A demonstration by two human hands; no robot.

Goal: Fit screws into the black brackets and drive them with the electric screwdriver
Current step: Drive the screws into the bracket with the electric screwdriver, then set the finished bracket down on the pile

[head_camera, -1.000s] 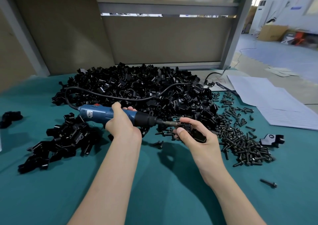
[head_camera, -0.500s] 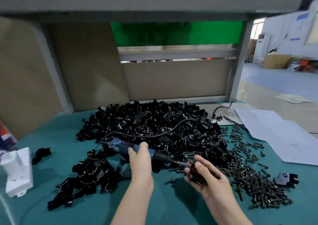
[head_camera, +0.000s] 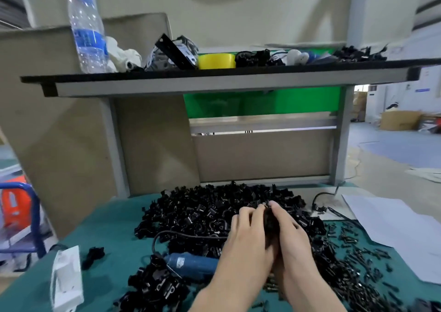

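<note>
Meeting over the near edge of the pile of brackets in the head view, the left hand and right hand close together round one black bracket; the fingers of both are bent onto it from either side, with little of the dark part showing between them, and motion blur hides the exact grip; the electric screwdriver lies loose on the teal counter just left of the left wrist, its blue body carrying a small white sticker too blurred to read, its black cable looping back over the brackets; loose screws scatter to the right, beside paper sheets; a white box stands near the left edge; on the shelf above stand a water bottle, whose blue label bears writing that cannot be made out, and a yellow tape roll.
</note>
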